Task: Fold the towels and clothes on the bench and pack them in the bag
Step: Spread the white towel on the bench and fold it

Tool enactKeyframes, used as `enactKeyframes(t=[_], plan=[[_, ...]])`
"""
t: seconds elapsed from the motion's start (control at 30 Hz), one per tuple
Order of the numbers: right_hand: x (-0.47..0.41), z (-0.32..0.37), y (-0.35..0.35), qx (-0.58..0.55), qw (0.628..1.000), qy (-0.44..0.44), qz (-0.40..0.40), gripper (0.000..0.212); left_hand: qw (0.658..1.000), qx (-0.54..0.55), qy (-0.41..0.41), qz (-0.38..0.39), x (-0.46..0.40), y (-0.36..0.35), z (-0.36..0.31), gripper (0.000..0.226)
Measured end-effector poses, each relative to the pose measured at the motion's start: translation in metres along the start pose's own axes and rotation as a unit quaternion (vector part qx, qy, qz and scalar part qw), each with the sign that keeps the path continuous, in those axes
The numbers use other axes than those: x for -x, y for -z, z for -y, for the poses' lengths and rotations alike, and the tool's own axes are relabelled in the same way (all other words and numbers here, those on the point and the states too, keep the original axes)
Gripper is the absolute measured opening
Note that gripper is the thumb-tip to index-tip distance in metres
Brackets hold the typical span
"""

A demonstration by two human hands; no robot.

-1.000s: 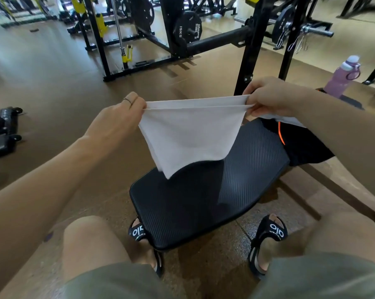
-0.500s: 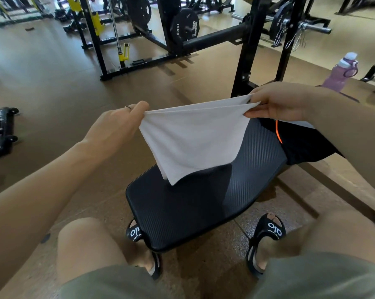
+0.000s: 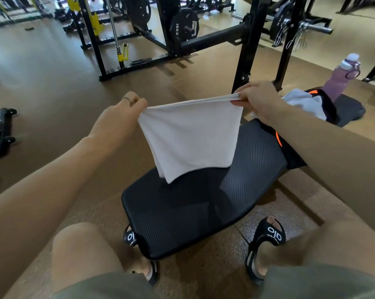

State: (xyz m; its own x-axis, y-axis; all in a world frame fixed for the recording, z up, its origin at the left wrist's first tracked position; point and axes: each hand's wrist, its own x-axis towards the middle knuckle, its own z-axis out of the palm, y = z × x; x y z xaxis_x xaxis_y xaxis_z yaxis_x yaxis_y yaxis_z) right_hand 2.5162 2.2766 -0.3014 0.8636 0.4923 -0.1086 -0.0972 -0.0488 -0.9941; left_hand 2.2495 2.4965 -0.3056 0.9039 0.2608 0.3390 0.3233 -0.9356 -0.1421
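**White towel held up over the bench, folded double**

The left hand (image 3: 119, 117) pinches one top corner of a white towel (image 3: 190, 139), thumb and fingers closed tight on the cloth. The right hand (image 3: 257, 100) grips the other top corner the same way, fingers curled over the doubled edge. Between the two hands the top edge is pulled nearly straight, a little higher on the right. The towel hangs down in two layers, and its lowest point dangles just above the near half of the black bench (image 3: 182, 214), not touching the ribbed pad as far as can be seen.

At the far end of the bench lies a black garment (image 3: 290, 154) with an orange stripe, draped over the right edge. Another white towel (image 3: 307, 104) lies crumpled on top of it, partly hidden behind the right forearm. Past these a purple bottle (image 3: 339, 80) stands upright near the far right corner.

The person's knees frame the near end of the bench, with black sandals (image 3: 270, 236) on the brown floor (image 3: 52, 83) on either side of it. Black weight racks (image 3: 247, 39) stand behind.
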Motion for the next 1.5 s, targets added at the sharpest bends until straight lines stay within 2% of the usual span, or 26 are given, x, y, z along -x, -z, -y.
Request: enactKeyframes(t=[0.1, 0.17, 0.2, 0.23, 0.27, 0.3, 0.33, 0.37, 0.43, 0.5, 0.57, 0.67, 0.8, 0.87, 0.97, 1.1, 1.13, 1.23, 1.27, 1.3, 1.37, 1.4, 1.43, 1.5], plan=[[0.005, -0.007, 0.008, 0.039, 0.998, 0.055, 0.011, 0.019, 0.996, 0.033, 0.057, -0.054, 0.004, 0.005, -0.004, 0.032], [0.015, -0.030, 0.025, 0.175, 0.977, 0.110, 0.048, 0.013, 0.998, -0.006, 0.000, -0.066, 0.019, -0.005, -0.010, 0.037], [0.020, -0.047, 0.037, 0.263, 0.953, 0.131, 0.071, 0.018, 0.997, -0.031, -0.041, -0.062, 0.032, -0.018, -0.016, 0.033], [0.027, -0.069, 0.048, 0.336, 0.927, 0.138, 0.089, 0.020, 0.996, -0.027, -0.071, -0.045, 0.047, -0.036, -0.022, 0.019], [0.036, -0.092, 0.059, 0.393, 0.904, 0.133, 0.101, 0.017, 0.996, -0.022, -0.085, -0.007, 0.064, -0.051, -0.031, 0.015], [0.046, -0.116, 0.069, 0.432, 0.886, 0.122, 0.114, 0.013, 0.994, 0.005, -0.107, 0.020, 0.081, -0.070, -0.043, 0.022], [0.056, -0.138, 0.077, 0.461, 0.871, 0.110, 0.128, 0.010, 0.988, 0.017, -0.138, 0.070, 0.100, -0.088, -0.057, 0.017], [0.066, -0.159, 0.084, 0.487, 0.855, 0.102, 0.146, 0.010, 0.978, 0.038, -0.177, 0.100, 0.117, -0.105, -0.071, 0.022], [0.081, -0.196, 0.095, 0.557, 0.803, 0.114, 0.178, 0.013, 0.964, 0.064, -0.216, 0.140, 0.145, -0.132, -0.092, 0.043], [0.091, -0.219, 0.103, 0.632, 0.738, 0.133, 0.196, 0.014, 0.955, 0.086, -0.229, 0.169, 0.159, -0.145, -0.111, 0.043], [0.097, -0.230, 0.111, 0.675, 0.694, 0.165, 0.188, 0.020, 0.946, 0.098, -0.241, 0.193, 0.168, -0.149, -0.126, 0.038], [0.100, -0.231, 0.119, 0.710, 0.646, 0.219, 0.176, 0.031, 0.948, 0.117, -0.233, 0.184, 0.173, -0.148, -0.133, 0.038], [0.100, -0.228, 0.118, 0.760, 0.584, 0.230, 0.169, 0.022, 0.952, 0.149, -0.183, 0.194, 0.166, -0.142, -0.132, 0.051], [0.102, -0.230, 0.110, 0.771, 0.568, 0.235, 0.167, 0.020, 0.953, 0.156, -0.173, 0.192, 0.164, -0.138, -0.133, 0.054], [0.103, -0.232, 0.098, 0.752, 0.593, 0.248, 0.147, 0.020, 0.955, 0.167, -0.141, 0.199, 0.162, -0.137, -0.133, 0.052], [0.097, -0.223, 0.103, 0.738, 0.632, 0.211, 0.108, 0.032, 0.955, 0.169, -0.127, 0.208, 0.161, -0.137, -0.127, 0.043], [0.097, -0.216, 0.105, 0.741, 0.634, 0.190, 0.113, 0.031, 0.957, 0.175, -0.114, 0.203, 0.161, -0.137, -0.125, 0.042], [0.097, -0.203, 0.109, 0.756, 0.620, 0.167, 0.127, 0.010, 0.965, 0.210, -0.065, 0.144, 0.153, -0.135, -0.126, 0.037], [0.099, -0.200, 0.104, 0.747, 0.627, 0.165, 0.144, 0.028, 0.964, 0.230, -0.052, 0.120, 0.148, -0.134, -0.128, 0.031], [0.103, -0.196, 0.094, 0.714, 0.655, 0.165, 0.182, 0.046, 0.962, 0.249, -0.046, 0.101, 0.142, -0.132, -0.130, 0.022], [0.120, -0.186, 0.061, 0.573, 0.762, 0.159, 0.256, 0.063, 0.954, 0.285, -0.042, 0.077, 0.129, -0.126, -0.135, 0.006], [0.129, -0.182, 0.041, 0.501, 0.805, 0.150, 0.281, 0.063, 0.949, 0.305, -0.032, 0.072, 0.122, -0.122, -0.138, 0.002], [0.138, -0.178, 0.021, 0.449, 0.831, 0.146, 0.294, 0.059, 0.941, 0.330, -0.012, 0.069, 0.116, -0.118, -0.140, 0.001], [0.147, -0.173, -0.009, 0.400, 0.857, 0.142, 0.292, 0.047, 0.917, 0.391, 0.040, 0.060, 0.106, -0.112, -0.144, 0.003]])
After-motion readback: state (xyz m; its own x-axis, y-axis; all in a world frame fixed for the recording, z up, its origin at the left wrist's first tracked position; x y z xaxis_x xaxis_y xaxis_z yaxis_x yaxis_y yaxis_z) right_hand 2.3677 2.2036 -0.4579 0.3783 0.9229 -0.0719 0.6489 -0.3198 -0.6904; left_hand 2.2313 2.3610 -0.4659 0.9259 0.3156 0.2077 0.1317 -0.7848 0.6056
